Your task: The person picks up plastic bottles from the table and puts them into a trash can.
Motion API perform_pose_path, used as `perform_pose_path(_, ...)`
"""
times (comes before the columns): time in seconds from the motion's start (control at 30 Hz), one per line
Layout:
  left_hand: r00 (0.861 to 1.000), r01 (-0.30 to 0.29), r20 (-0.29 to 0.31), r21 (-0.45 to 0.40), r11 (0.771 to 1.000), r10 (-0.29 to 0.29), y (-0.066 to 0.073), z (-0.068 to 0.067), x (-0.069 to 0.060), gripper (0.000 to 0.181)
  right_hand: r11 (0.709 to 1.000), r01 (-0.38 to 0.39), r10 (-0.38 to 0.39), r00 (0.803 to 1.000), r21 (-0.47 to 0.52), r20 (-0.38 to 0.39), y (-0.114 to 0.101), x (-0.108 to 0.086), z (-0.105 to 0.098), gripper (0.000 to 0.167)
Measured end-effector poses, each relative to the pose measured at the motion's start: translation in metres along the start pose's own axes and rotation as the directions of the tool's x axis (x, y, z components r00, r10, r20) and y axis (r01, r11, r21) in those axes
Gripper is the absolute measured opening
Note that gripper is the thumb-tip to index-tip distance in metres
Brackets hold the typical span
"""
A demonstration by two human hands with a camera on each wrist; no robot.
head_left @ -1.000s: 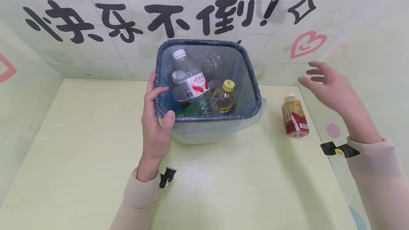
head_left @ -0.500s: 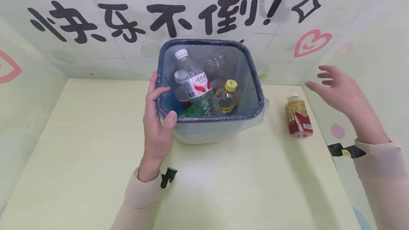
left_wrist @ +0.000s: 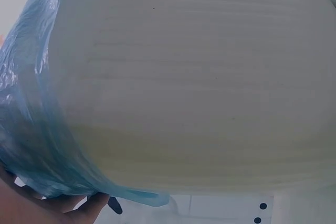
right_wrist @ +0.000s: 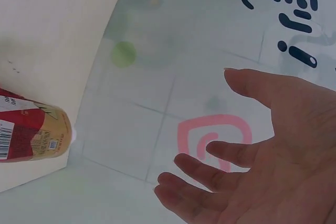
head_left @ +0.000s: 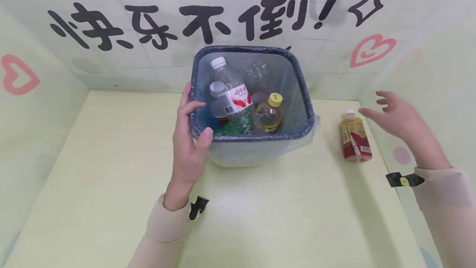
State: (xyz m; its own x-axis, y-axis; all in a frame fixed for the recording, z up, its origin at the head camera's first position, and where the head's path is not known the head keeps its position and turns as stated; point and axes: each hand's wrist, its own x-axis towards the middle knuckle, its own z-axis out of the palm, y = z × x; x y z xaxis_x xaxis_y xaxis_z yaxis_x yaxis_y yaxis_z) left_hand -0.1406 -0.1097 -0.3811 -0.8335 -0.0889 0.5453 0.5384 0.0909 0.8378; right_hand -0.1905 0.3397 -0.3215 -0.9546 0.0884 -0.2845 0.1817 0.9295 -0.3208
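Observation:
My left hand [head_left: 189,152] grips the left side of a square trash bin [head_left: 256,148], with the index finger over its dark rim and the thumb at the front corner. The left wrist view shows the bin's pale wall [left_wrist: 189,77] and the blue plastic liner [left_wrist: 31,87] by the fingers. In the bin lie several plastic bottles, among them a clear bottle [head_left: 238,98] with a white cap and a yellow-capped bottle [head_left: 270,115]. My right hand [head_left: 399,119] is in the air, fingers relaxed and holding nothing, near a red-and-gold drink bottle [head_left: 355,139] lying on the table.
The pale table [head_left: 111,168] bears the bin at its back. A wall [head_left: 156,65] with black characters and pink hearts stands behind it. Side walls close in the table on the left and right.
The right hand has shifted down a little, closer to the drink bottle. The view has turned slightly left. The left hand keeps its hold on the trash bin.

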Motion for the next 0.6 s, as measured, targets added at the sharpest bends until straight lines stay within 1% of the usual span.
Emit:
perform_pose_path(0.13, 1.000, -0.004, 0.003, -0.012, 1.000, 0.004, 0.000, 0.001, 0.000, 0.068, 0.999, -0.022, 0.025, 0.997, -0.036, 0.075, 0.010, 0.005, 0.007, 0.107)
perform_pose_path(0.3, 1.000, -0.009, 0.006, -0.028, 1.000, 0.010, 0.001, 0.001, 0.000, 0.064, 0.998, -0.029, 0.038, 0.988, -0.058, 0.153, 0.021, 0.010, 0.018, 0.106)
perform_pose_path(0.47, 1.000, -0.007, 0.008, -0.018, 1.000, 0.007, 0.000, 0.002, 0.000, 0.053, 0.997, -0.053, 0.061, 0.981, -0.047, 0.185, 0.029, 0.011, 0.026, 0.104)
perform_pose_path(0.6, 1.000, -0.004, 0.009, -0.010, 1.000, 0.004, 0.000, 0.001, -0.001, 0.053, 0.997, -0.072, 0.076, 0.976, -0.027, 0.202, 0.032, 0.013, 0.031, 0.103)
